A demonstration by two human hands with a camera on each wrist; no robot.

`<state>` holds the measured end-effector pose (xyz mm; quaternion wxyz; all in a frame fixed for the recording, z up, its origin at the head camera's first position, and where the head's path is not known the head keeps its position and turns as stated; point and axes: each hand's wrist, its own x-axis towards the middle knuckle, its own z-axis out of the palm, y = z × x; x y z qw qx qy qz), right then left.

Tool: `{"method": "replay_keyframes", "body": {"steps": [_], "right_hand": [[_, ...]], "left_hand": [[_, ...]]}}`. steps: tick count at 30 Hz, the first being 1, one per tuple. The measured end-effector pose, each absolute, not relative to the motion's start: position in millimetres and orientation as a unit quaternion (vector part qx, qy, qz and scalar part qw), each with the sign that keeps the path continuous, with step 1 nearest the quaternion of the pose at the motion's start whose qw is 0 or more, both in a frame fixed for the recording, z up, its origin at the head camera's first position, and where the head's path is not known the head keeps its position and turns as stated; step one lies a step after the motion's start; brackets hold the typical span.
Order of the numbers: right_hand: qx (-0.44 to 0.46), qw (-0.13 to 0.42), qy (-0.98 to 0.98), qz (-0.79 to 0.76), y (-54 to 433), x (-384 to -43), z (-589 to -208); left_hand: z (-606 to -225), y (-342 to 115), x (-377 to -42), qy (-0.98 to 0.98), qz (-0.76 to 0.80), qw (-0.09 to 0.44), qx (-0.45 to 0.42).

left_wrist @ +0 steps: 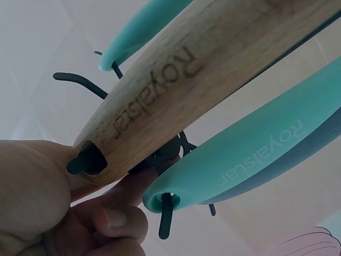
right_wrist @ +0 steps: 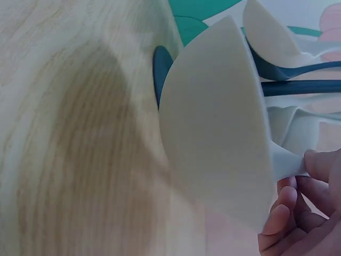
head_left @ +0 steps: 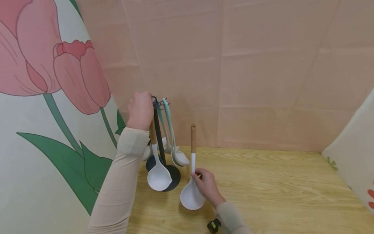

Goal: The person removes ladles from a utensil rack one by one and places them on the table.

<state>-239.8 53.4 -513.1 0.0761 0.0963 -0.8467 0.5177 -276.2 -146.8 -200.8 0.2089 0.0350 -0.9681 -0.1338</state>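
Observation:
A white ladle [head_left: 192, 196] with a wooden handle stands upright over the table, its bowl down. My right hand [head_left: 207, 185] pinches its white neck just above the bowl, thumb against the fingers. In the right wrist view the bowl [right_wrist: 213, 122] fills the middle. At the left, my left hand [head_left: 141, 110] grips the black hook rack [head_left: 157, 104] near its top, fingers curled. A second white ladle [head_left: 159, 178] hangs there by its wooden handle [left_wrist: 160, 96], with a hook through the hole. Beside it hang turquoise-handled utensils [left_wrist: 256, 144] and a black utensil [head_left: 173, 178].
The wood-grain table [head_left: 277, 185] reaches to a pinkish-brown cloth backdrop [head_left: 263, 81]. A tulip-printed sheet [head_left: 29, 156] stands close on the left, and a pale one [head_left: 356, 139] on the right. Near my right wrist is a small black object [head_left: 214, 225].

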Motion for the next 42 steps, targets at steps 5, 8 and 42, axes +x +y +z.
{"method": "replay_keyframes", "body": {"steps": [5, 8, 42], "right_hand": [[0.082, 0.063, -0.837, 0.537, 49.0, -246.0, -523.6], [0.067, 0.049, -0.833, 0.547, 46.4, -249.3, -528.9], [0.030, -0.030, -0.826, 0.562, 25.1, -267.2, -571.7]], "left_hand": [[-199.6, -147.6, -275.9, -0.968, -0.135, 0.210, 0.037], [-199.3, -147.3, -275.7, -0.968, -0.134, 0.209, 0.038], [-200.1, -143.2, -277.5, -0.970, -0.127, 0.205, 0.037]]}}
